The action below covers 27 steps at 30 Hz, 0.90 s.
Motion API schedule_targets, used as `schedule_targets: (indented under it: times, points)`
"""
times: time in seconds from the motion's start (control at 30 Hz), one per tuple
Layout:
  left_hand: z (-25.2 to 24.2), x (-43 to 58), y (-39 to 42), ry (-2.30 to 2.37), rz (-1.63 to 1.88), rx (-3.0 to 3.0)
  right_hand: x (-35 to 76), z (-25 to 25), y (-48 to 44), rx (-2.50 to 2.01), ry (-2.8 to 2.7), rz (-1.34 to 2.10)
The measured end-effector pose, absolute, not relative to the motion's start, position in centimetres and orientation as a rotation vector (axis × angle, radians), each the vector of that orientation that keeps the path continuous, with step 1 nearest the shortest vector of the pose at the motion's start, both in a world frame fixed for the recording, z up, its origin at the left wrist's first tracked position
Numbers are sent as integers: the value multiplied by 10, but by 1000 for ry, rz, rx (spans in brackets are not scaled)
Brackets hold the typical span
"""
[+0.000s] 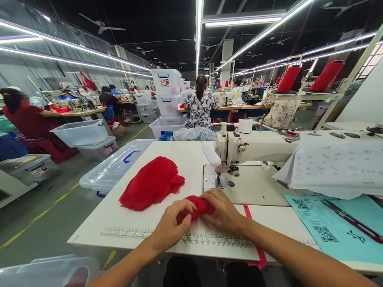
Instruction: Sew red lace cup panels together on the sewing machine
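Note:
A small bunched piece of sheer red fabric (196, 206) is between my two hands, just in front of the sewing machine (229, 147). The fingers of my left hand (176, 219) curl round its left end. My right hand (223, 211) closes on the other end, its fingertips partly hidden by the cloth. To the left lies a flat pile of red fabric pieces (152, 183) on the white table (98, 215). The machine's needle and presser foot (220, 179) stand behind my right hand, with no cloth under them.
Printed rulers (218, 239) and a red tape strip (254, 235) mark the table's front. Thread snips (353, 221) rest on a blue sheet (311, 219) at right. A lidded plastic box (116, 163) adjoins the left edge. Red thread cones (289, 79) stand behind; other people sit at machines beyond.

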<state>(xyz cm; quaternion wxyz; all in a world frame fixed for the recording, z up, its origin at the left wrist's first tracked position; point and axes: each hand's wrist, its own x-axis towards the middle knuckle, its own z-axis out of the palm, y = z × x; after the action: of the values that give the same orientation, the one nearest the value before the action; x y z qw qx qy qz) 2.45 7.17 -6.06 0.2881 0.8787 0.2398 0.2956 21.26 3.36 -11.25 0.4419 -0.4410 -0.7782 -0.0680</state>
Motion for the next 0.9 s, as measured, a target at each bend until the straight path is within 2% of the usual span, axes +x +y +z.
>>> schedule_targets:
  times: [0.2, 0.4, 0.5, 0.9]
  points:
    - [-46, 8, 66, 648, 793, 1882, 192, -99, 22, -1029, -1759, 142]
    - [-38, -2, 60, 596, 818, 1566, 196, -89, 9, -1002, -1489, 817]
    - [-34, -6, 56, 624, 866, 1451, 202, -86, 1, -1035, -1380, 989]
    - [-28, -3, 47, 571, 872, 1226, 213, -101, -16, -1051, -1384, 931]
